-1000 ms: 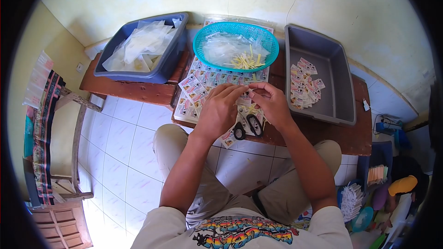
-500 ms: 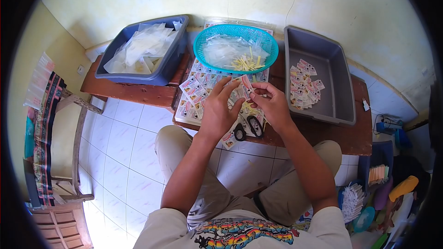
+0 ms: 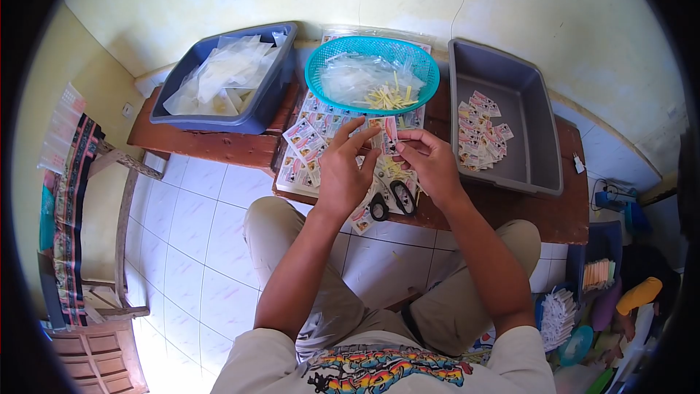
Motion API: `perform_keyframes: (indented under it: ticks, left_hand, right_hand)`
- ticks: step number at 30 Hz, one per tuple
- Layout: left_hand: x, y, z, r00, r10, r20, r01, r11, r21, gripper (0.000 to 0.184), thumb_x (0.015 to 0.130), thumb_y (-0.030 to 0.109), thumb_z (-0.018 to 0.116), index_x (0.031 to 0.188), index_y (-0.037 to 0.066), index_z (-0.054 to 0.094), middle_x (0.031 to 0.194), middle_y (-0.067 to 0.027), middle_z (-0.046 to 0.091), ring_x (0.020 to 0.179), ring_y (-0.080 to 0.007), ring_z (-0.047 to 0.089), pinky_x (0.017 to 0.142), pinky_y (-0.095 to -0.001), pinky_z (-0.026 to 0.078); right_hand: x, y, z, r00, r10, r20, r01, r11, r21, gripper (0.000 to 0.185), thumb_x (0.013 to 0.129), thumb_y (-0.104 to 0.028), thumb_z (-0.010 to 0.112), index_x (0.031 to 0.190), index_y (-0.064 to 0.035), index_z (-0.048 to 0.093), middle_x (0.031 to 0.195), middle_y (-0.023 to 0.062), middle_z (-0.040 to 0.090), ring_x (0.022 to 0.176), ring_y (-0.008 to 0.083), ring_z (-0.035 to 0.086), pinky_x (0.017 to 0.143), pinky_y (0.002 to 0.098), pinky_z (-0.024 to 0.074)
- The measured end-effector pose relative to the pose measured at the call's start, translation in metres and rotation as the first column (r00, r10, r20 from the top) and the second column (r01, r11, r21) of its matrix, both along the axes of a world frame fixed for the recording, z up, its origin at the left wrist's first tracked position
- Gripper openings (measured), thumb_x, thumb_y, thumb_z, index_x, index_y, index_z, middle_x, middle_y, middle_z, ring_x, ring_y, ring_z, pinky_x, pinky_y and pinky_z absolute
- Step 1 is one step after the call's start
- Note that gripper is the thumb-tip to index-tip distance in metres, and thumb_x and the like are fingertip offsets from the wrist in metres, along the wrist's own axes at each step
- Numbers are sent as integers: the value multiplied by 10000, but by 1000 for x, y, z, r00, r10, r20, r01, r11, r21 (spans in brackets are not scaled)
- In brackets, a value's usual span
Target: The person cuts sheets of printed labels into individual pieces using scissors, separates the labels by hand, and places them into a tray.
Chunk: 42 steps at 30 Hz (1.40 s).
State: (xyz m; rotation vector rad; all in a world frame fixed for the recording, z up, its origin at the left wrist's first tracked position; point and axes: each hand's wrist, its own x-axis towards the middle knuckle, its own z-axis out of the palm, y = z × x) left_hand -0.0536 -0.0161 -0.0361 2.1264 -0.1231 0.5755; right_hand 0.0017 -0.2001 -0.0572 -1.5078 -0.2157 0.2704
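Note:
My right hand (image 3: 432, 160) pinches a small printed label (image 3: 384, 133) by its right edge, above the printed sheets. My left hand (image 3: 347, 171) is beside the label's left side with its fingers apart; a fingertip is close to the label, and contact is unclear. Black-handled scissors (image 3: 402, 198) lie on the sheets just below the hands, among yellow paper strips. More printed labels (image 3: 305, 141) lie left of my left hand. Behind the hands, a turquoise basket (image 3: 312, 82) holds clear plastic bags and yellow strips.
A blue-grey tub (image 3: 257, 118) with translucent bags stands on the wooden bench (image 3: 219, 143) at left. A grey tub (image 3: 526, 175) with cut labels is at right. Another person in a yellow sleeve (image 3: 638, 295) is at the lower right, near containers.
My hands were close together a second ago. My left hand has since opened and shifted slightly down and left, and the label now shows upright in my right hand.

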Motion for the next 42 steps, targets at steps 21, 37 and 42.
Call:
perform_keyframes:
  ticks: [21,37,42]
  left_hand:
    - [-7,3,-9,979,-69,-192,0,941,-337,284,964,46,786,1246,27,760,1079,-95,794,937,-139,759,824,-286,606]
    - [-6,14,-21,944,-183,-275,2,836,-549,290,994,24,751,1279,-24,724,1080,-108,790,976,-139,736,886,-289,604]
    - [2,18,-36,951,-174,-255,-15,800,-600,269,977,50,779,1238,-7,749,1016,-102,802,915,-110,731,816,-268,583]
  right_hand:
    - [-12,-3,9,997,19,79,-20,1000,13,298,1014,-37,703,1297,48,676,1106,155,778,963,193,781,797,282,628]
    - [-36,-15,4,976,131,173,-25,858,-512,514,902,-215,834,1330,19,670,1064,187,759,933,270,773,839,393,617]
    - [-57,-7,-22,915,332,229,-23,609,-793,635,886,-239,824,1432,-16,587,1239,225,669,1052,410,724,913,498,596]
